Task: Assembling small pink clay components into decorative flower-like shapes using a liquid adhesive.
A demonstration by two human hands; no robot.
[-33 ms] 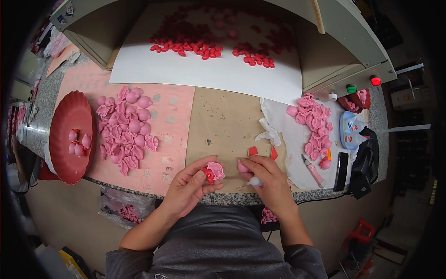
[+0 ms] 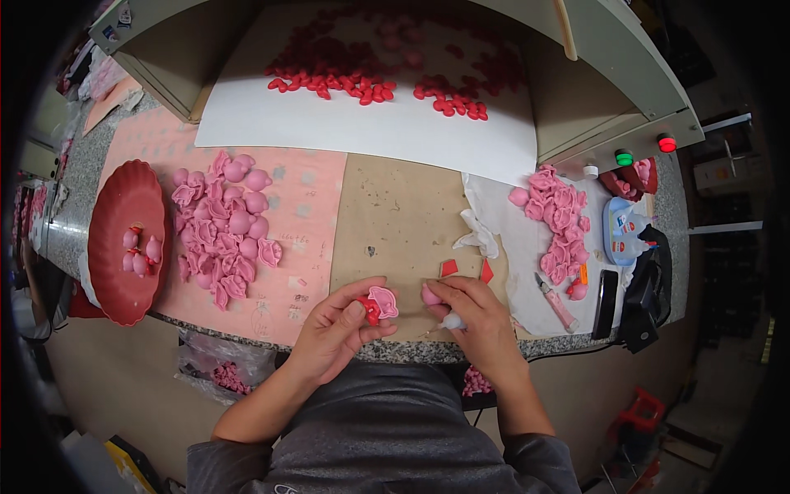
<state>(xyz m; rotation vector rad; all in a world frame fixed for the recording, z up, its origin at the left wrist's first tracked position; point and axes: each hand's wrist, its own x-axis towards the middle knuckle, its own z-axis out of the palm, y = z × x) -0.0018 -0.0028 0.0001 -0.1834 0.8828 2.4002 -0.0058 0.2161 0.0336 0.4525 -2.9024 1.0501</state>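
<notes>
Pink flower piece (image 2: 383, 302) between left hand (image 2: 337, 329) fingers (image 2: 362, 317).

Speckled grey stone, polished, is seen at the counter edge (image 2: 411, 352). A matt brown card sheet (image 2: 395, 222) and a pale pink paper mat (image 2: 313, 198) are laid over it. Smooth white paper (image 2: 370, 132) is noted under the red pieces (image 2: 362, 89). The pink moulded pieces (image 2: 226, 226) look like soft plastic with a slight sheen. The red scalloped tray (image 2: 111, 272) appears glossy plastic. Crumpled white cloth (image 2: 481, 235) is noted. The small pink piece (image 2: 383, 302) held in the left hand (image 2: 337, 329) looks smooth.
</notes>
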